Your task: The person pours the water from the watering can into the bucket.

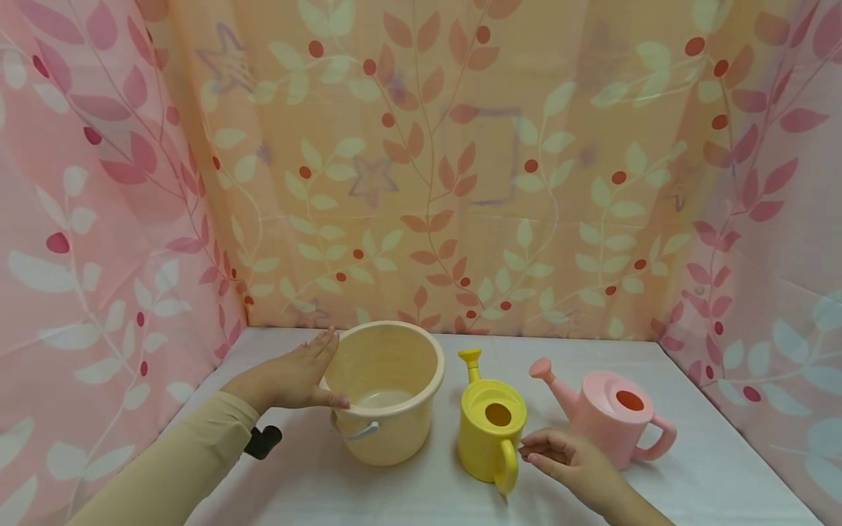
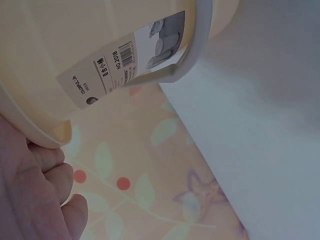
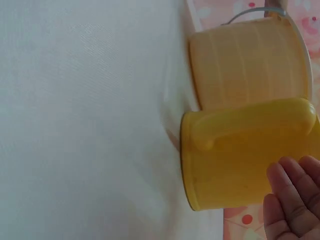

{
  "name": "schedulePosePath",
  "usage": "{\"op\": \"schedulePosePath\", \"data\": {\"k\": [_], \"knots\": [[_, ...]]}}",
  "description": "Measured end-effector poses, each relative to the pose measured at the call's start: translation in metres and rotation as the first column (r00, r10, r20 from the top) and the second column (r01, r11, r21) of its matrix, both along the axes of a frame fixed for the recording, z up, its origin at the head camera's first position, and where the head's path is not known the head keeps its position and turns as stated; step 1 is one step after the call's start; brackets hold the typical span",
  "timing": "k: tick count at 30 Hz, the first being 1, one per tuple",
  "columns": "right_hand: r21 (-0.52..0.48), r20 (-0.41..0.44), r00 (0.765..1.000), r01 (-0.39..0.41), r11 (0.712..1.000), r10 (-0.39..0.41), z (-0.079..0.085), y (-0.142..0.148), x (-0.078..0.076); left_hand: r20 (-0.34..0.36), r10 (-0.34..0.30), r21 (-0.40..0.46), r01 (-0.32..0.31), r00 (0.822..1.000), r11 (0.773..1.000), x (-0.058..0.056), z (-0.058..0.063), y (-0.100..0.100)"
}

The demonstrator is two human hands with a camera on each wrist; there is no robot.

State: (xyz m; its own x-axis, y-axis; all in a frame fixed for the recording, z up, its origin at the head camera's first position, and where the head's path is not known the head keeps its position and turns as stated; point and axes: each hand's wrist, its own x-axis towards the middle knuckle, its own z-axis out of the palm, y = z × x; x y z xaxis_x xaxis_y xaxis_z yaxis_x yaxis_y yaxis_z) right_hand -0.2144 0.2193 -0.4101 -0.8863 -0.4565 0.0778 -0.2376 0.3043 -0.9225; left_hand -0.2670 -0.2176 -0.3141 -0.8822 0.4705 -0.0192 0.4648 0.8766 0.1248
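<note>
A cream bucket [image 1: 395,438] stands upright at the centre-left of the table. Over its left rim lies my left hand [image 1: 286,376], fingers straight toward the back and thumb at the near rim. The left wrist view shows these fingertips right at the rim, near a printed label [image 2: 112,65] and the grey bail handle [image 2: 197,45]. To the bucket's right is a yellow watering can [image 1: 476,442], its spout pointing back. Beside its handle [image 1: 508,467], my right hand [image 1: 579,467] holds nothing, fingers loosely bent. In the right wrist view the fingers overlap the can's yellow side [image 3: 235,170].
A pink watering can [image 1: 612,420] stands at the right, its lower left side partly behind my right hand. The white table [image 1: 710,446] is bounded by floral cloth [image 1: 421,183] at the back and both sides. A black device [image 1: 263,442] sits under my left wrist.
</note>
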Motion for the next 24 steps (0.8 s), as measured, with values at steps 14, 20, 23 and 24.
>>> {"op": "schedulePosePath", "data": {"k": [14,20,23,24], "knots": [[-0.046,0.049,0.991,-0.126,0.991,0.128,-0.016,-0.017,0.001,-0.005,-0.004,-0.006,0.004,1.000,1.000,-0.002,-0.003,-0.001],[-0.067,0.116,0.981,-0.151,0.986,0.158,-0.019,-0.022,0.001,-0.001,-0.010,-0.001,0.010,1.000,1.000,0.000,0.000,-0.001],[-0.058,0.124,0.979,-0.156,0.986,0.163,-0.018,-0.021,0.001,0.003,-0.007,-0.006,0.007,1.000,1.000,0.000,-0.001,-0.001],[-0.052,0.124,0.979,-0.159,0.986,0.164,-0.017,-0.020,0.000,0.004,-0.006,-0.009,0.006,1.000,1.000,-0.001,-0.001,-0.001]]}}
